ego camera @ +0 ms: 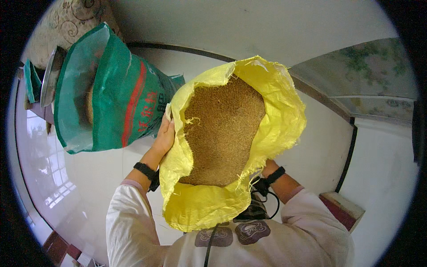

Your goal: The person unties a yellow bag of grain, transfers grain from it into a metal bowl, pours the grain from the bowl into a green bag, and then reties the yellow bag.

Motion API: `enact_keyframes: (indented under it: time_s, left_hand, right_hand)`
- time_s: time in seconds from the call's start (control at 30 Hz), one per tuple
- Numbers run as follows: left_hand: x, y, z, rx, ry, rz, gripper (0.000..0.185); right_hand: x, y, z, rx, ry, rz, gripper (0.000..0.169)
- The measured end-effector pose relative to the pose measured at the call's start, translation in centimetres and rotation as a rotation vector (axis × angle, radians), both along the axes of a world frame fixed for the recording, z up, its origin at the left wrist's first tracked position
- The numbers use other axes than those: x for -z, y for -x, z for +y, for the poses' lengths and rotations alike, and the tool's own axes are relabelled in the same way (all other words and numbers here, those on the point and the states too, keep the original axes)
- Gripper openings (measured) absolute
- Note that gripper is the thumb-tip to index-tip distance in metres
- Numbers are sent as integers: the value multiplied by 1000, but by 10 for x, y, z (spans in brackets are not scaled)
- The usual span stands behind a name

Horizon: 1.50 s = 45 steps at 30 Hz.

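Note:
A yellow woven plastic sack (280,110) with a frayed rim stands open in front of me, showing brown grain (223,133) inside. My left hand (165,133) grips its left edge, the fingers partly hidden behind the fabric. Against the sack's lower right side is my right hand (269,167), mostly covered by the sack, so its fingers cannot be seen. To the left, a green woven sack (113,100) with a red stripe and printed writing has its mouth facing left, with some grain visible in it.
A round metal basin (50,78) and a smaller green bag (31,81) lie beyond the green sack. Patterned fabric (73,30) is at the upper left. A wall with dark skirting (180,50) runs behind the sacks. A red and beige block (342,210) sits at the right.

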<state>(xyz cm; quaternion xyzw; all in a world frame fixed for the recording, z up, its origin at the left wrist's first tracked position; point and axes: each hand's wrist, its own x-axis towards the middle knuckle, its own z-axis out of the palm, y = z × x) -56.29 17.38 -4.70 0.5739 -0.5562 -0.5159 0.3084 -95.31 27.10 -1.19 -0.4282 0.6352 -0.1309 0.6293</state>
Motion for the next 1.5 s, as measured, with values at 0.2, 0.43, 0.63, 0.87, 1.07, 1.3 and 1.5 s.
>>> enact_keyframes:
  time_s: [0.2,0.43,0.63,0.87,1.07,1.3,1.5]
  left_hand:
    - [37,-7,-39,-134,-83,362,54]
    - [-1,-8,-23,52,-117,186,53]
    - [-46,-20,62,-322,-202,271,49]
    - [-41,35,72,-117,119,-281,54]
    - [-46,-10,41,-234,-200,123,50]
    - [-30,29,10,-230,66,-113,48]
    - [-64,-9,-33,-273,-153,-27,44]
  right_hand:
    - [-8,-1,-28,-137,39,49,47]
    - [-18,10,-55,-274,16,89,46]
    - [-40,25,-22,-526,-28,76,44]
    - [-25,-6,6,-711,64,104,43]
    - [-29,-1,8,-774,100,110,42]
    - [-8,-34,3,-847,293,136,40]
    - [-10,-4,-16,-837,197,116,39]
